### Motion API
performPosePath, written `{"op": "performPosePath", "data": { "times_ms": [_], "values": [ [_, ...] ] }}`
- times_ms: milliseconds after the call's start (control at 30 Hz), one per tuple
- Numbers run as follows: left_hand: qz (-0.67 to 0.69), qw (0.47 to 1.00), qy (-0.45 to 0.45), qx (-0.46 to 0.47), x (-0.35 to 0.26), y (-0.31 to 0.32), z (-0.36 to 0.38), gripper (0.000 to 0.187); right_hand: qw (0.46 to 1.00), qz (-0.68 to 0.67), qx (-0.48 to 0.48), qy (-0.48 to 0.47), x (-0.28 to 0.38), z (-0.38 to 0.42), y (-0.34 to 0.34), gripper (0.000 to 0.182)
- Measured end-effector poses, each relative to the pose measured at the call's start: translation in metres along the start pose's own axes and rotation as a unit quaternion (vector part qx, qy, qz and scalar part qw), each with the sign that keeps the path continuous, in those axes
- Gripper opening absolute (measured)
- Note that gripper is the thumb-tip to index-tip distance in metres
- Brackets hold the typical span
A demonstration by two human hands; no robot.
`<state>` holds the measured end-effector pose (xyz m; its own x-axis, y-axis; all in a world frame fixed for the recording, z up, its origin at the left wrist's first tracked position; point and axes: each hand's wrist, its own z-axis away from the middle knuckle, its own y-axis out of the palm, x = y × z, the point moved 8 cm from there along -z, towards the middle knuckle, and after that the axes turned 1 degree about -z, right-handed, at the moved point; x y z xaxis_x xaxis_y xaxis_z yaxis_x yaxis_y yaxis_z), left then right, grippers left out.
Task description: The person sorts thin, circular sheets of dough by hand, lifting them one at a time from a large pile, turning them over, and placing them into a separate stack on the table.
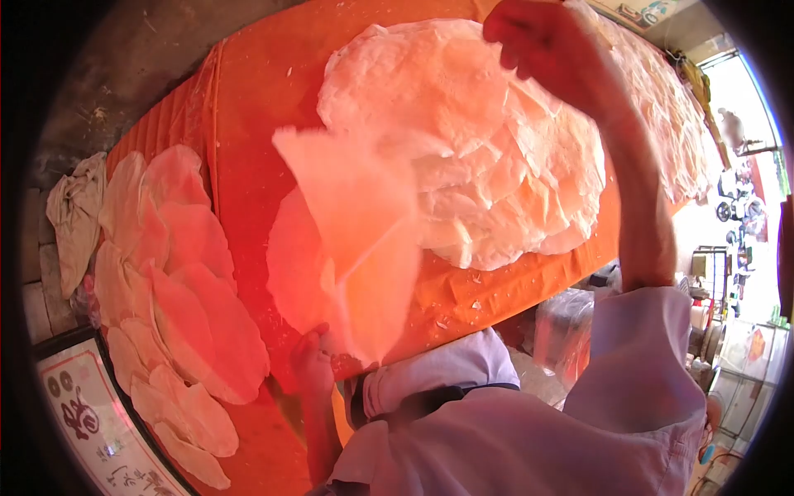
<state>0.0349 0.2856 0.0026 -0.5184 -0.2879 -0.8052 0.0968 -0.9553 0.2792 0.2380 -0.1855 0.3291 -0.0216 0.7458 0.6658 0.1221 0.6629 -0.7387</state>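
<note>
A thin, pale flatbread sheet stands half raised and folded, blurred at its upper edges, over the orange cloth. At its lower edge my left hand is closed, with the fingers pinching the sheet. Another round sheet lies flat just behind it. My right hand is raised over the far edge of a big heap of thin flatbreads. Its fingers are curled down, and I cannot make out whether anything is between them.
Overlapping round sheets lie at the left, beside a framed panel with writing and a crumpled cloth. A second heap spreads at the upper right. The orange cloth covers the table. Plastic-wrapped goods stand below its edge.
</note>
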Motion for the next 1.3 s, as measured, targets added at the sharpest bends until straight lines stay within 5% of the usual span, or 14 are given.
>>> {"op": "performPosePath", "data": {
  "times_ms": [67,133,200,300,367,400,500,600,667,833,933,1067,1200,1300],
  "values": [
    [0.054,0.998,-0.026,0.014,0.018,-0.004,-0.007,0.03,0.983,0.102,-0.065,-0.135,0.058,0.018,-0.02,0.013],
    [0.032,0.999,-0.026,0.024,0.004,0.009,0.001,0.026,0.964,-0.225,0.016,-0.14,0.037,0.032,0.018,0.011],
    [-0.029,0.999,-0.014,-0.002,-0.001,0.011,0.005,0.024,0.996,0.047,0.073,-0.03,0.019,0.045,0.063,0.018],
    [-0.042,0.998,0.047,0.004,0.003,0.01,0.0,0.027,0.988,-0.041,0.142,-0.051,-0.013,0.089,0.176,0.022],
    [0.032,0.997,0.055,0.033,0.02,0.0,-0.011,0.033,0.964,-0.079,0.244,0.076,0.013,0.117,0.224,0.04],
    [0.07,0.994,0.058,0.052,0.024,0.0,-0.014,0.037,0.966,-0.185,0.181,-0.006,0.034,0.134,0.243,0.043],
    [-0.041,0.983,0.173,0.046,-0.002,0.018,-0.003,0.035,0.934,-0.066,0.35,-0.001,0.093,0.175,0.296,0.073],
    [-0.158,0.964,0.214,0.008,-0.011,0.032,0.004,0.031,0.971,-0.049,0.228,-0.052,0.1,0.185,0.327,0.038],
    [-0.212,0.965,0.124,-0.091,-0.003,0.027,0.008,0.03,0.981,-0.031,0.185,-0.048,0.092,0.179,0.315,0.026],
    [-0.078,0.982,0.165,-0.047,-0.043,0.047,0.046,0.03,0.985,0.033,0.151,-0.077,0.038,0.145,0.292,0.013],
    [0.028,0.988,0.123,-0.088,-0.035,0.017,0.047,0.029,0.971,-0.197,0.114,0.074,0.023,0.1,0.193,0.011],
    [0.131,0.981,0.144,0.004,-0.016,-0.028,0.033,0.031,0.975,-0.217,-0.021,-0.045,0.001,0.054,0.061,0.016],
    [0.069,0.993,0.044,-0.084,0.01,-0.043,0.026,0.035,0.997,-0.032,-0.07,0.0,-0.028,0.0,-0.057,0.016],
    [0.029,0.991,0.053,-0.122,0.001,-0.033,0.032,0.039,0.981,0.037,-0.122,-0.149,0.026,-0.002,-0.117,0.014]
  ]
}}
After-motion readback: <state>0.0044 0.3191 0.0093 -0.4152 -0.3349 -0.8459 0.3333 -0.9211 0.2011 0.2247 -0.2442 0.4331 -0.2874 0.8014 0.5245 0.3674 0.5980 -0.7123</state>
